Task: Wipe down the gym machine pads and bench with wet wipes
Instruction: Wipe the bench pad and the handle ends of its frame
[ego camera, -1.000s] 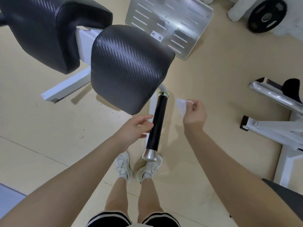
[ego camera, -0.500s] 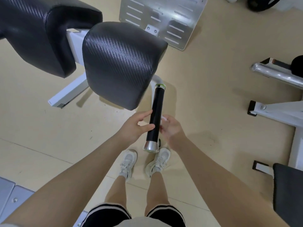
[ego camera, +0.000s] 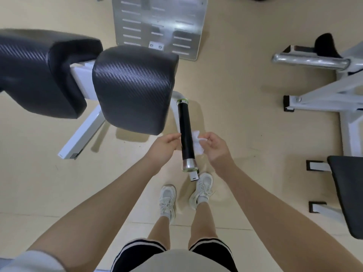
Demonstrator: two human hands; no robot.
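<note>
Beside black handle [ego camera: 186, 134], right hand [ego camera: 215, 149] pinching wet wipe [ego camera: 197, 146], left hand [ego camera: 164, 147] relaxed, pad [ego camera: 133, 89] alongside.

Woven-texture black vinyl pad [ego camera: 133, 89], glossy handle [ego camera: 186, 132], slotted metal plate [ego camera: 159, 24]

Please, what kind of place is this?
Most likely a gym: black textured machine pads on a white metal frame, a slotted metal footplate, and a black cylindrical handle grip.
</note>
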